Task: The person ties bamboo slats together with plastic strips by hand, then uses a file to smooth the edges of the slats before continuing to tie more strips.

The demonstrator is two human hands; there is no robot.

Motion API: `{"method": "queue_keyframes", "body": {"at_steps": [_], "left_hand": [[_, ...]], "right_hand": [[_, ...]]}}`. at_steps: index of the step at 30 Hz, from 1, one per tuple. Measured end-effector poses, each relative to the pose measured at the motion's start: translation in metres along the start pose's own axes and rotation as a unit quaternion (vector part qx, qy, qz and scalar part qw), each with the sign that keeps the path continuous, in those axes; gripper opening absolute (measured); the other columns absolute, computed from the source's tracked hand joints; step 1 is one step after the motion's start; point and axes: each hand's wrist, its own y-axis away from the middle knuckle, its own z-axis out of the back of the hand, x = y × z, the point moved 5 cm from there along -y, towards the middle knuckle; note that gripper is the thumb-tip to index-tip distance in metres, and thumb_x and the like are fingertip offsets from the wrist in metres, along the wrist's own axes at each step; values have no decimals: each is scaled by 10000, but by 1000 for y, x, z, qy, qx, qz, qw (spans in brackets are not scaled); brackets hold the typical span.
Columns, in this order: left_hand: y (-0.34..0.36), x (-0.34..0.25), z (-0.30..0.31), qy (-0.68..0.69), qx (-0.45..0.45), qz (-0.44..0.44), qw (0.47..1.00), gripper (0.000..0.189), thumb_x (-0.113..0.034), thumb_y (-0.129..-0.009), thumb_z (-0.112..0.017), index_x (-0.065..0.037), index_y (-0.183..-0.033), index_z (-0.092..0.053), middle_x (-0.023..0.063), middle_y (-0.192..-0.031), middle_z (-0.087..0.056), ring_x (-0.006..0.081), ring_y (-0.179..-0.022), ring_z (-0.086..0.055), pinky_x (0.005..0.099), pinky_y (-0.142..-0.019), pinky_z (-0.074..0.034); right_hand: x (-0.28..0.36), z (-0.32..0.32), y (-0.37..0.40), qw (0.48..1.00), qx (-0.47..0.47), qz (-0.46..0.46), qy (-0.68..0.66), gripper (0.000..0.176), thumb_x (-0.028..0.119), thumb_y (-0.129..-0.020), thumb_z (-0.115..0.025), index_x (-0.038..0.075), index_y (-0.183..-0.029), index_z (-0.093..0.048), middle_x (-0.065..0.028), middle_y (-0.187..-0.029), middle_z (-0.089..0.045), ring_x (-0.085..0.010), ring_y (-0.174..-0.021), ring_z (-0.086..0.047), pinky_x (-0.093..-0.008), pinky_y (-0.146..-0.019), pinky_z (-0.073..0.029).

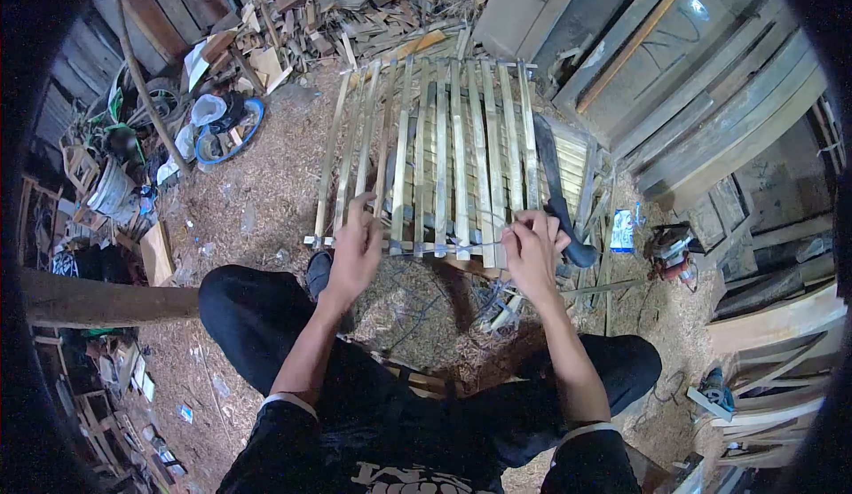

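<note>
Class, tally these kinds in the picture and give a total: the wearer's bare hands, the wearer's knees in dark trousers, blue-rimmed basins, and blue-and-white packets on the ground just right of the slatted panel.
Bare hands: 2 (left hand, right hand)
Knees: 2 (left knee, right knee)
Blue-rimmed basin: 1
Blue-and-white packet: 1
Total: 6

Beyond your left hand [356,247] and right hand [535,250], the slats [457,148] are pale, matt, rough-sawn wood. The trousers [257,321] below your left hand are dark, matt cloth. Right of your right hand, the packet [624,230] looks glossy, perhaps plastic.
</note>
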Motion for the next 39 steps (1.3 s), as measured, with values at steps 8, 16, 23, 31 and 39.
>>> {"method": "queue_keyframes", "body": {"at_steps": [8, 16, 23, 31, 39], "left_hand": [[7, 20, 4, 32, 59, 89, 994, 514, -38, -946, -582, -34, -1435, -425, 124, -985, -658, 267, -890, -637, 360, -789, -496], [18, -44, -35, -253, -13, -241, 937, 491, -324, -895, -711, -159, -1349, -621, 109, -1373, -577, 285, -1370, -449, 578, -1183, -205], [18, -43, -79, -272, 13, -268, 924, 170, -165, -873, -721, -82, -1020, -705, 67, -1119, -620, 257, -1128, -547, 494, -1069, -322], [10, -52, -96, -212, 49, -230, 949, 88, -85, -907, -660, -22, -956, -621, 146, -957, -615, 345, -984, -591, 443, -862, -470], [8, -44, -95, -209, 91, -130, 965, 148, -177, -1013, -555, -33, -1034, -526, 218, -807, -689, 429, -685, -681, 527, -570, -526]], "right_hand": [[-11, -4, -2, 999, -17, -38, -22, 182, 259, -869, -712, 89, -904, -766, -81, -1078, -567, -274, -1085, -465, -452, -927, -251], [-37, 3, 3, 968, -90, -169, -164, 590, 178, -842, -754, 24, -1373, -547, -167, -1285, -555, -352, -1255, -456, -546, -1079, -273], [28, 43, -2, 989, -145, 13, 22, 708, 174, -858, -756, 56, -1473, -426, -175, -1413, -482, -348, -1321, -428, -592, -1108, -252], [38, -8, 14, 979, 109, 150, -89, 197, 30, -852, -701, 10, -1048, -706, -116, -1073, -612, -297, -1057, -574, -428, -952, -471], [42, -19, 16, 983, 118, 137, -35, 218, 0, -850, -672, -9, -1066, -636, -157, -1115, -566, -336, -1078, -587, -447, -856, -543]]}}
